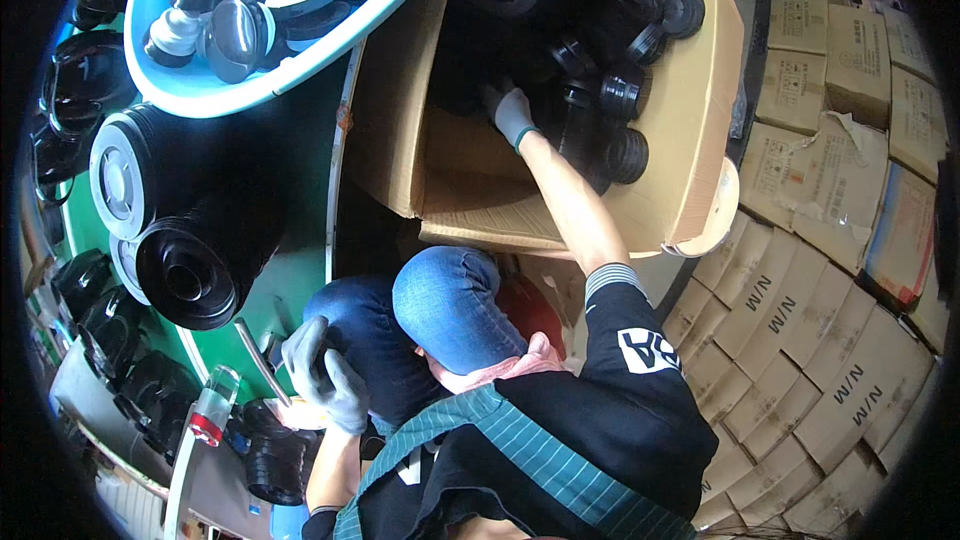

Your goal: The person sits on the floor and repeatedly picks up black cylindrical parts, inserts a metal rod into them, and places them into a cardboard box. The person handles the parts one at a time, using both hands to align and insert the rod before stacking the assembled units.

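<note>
The right hand (513, 112) reaches over the near edge of a cardboard box (690, 100), among black round parts (622, 95) — fingertips lost in shadow, its grip impossible to tell. Bare box floor (465, 165) lies nearer the body. The left hand (330, 380), half open and empty, hovers by the left thigh (385, 355), near the green bench (295, 275).

the box (692, 110) is matt brown cardboard; the ridged parts (627, 156) inside look like glossy black plastic. the basin (215, 103) is smooth blue plastic, the gloves (345, 387) matt grey cloth, the tabletop (245, 318) smooth.
</note>
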### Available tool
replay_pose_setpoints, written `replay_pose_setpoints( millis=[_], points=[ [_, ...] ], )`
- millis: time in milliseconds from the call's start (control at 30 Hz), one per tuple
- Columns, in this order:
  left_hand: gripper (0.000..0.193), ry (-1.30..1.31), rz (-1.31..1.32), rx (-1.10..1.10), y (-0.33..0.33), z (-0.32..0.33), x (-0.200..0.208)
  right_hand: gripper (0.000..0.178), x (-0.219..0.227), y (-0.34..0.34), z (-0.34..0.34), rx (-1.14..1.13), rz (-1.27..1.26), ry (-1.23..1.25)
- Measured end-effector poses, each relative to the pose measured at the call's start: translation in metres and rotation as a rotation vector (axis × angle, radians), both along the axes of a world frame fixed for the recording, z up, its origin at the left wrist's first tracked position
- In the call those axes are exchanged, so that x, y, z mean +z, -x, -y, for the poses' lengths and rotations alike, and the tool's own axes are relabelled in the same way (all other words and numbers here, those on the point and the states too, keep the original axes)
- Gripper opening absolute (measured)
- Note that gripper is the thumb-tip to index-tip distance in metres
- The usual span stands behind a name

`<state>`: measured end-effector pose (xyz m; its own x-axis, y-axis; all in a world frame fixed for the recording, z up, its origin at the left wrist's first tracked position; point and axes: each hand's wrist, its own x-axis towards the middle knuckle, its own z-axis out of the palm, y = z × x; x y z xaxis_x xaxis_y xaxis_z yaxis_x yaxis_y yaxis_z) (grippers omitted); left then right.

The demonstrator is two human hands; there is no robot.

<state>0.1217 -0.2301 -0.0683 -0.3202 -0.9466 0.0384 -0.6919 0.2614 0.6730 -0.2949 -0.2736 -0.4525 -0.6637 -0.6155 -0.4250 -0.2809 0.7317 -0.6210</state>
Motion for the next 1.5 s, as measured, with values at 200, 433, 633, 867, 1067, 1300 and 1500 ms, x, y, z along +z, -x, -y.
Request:
replay_pose_setpoints(
  millis=[200, 433, 633, 867, 1067, 1300, 1500],
  points=[
    [0.034, 0.017, 0.02, -0.002, -0.001, -0.002, 0.0, 0.066, 0.061, 0.016, -0.016, 0.277, -0.071, -0.274],
    [0.033, 0.005, 0.01, -0.011, 0.0, 0.001, 0.002, 0.069, 0.051, 0.029, -0.074, 0.882, -0.478, -0.351],
    [0.033, 0.006, 0.003, -0.01, -0.002, 0.001, -0.001, 0.051, 0.051, 0.027, -0.075, 0.793, -0.41, -0.112],
    [0.033, -0.018, 0.02, 0.014, -0.001, -0.002, 0.0, 0.092, 0.126, 0.076, -0.01, 0.149, -0.899, 0.096],
    [0.033, -0.003, 0.028, 0.01, -0.003, -0.002, -0.002, 0.064, 0.109, 0.104, -0.012, 0.161, -0.675, 0.128],
    [0.033, -0.007, 0.026, 0.008, -0.005, -0.002, -0.003, 0.05, 0.118, 0.042, -0.082, 0.481, -0.736, 0.283],
    [0.03, -0.078, 0.004, -0.012, -0.006, 0.002, 0.002, 0.05, 0.057, 0.027, -0.109, 1.003, -0.777, -0.081]
  ],
)
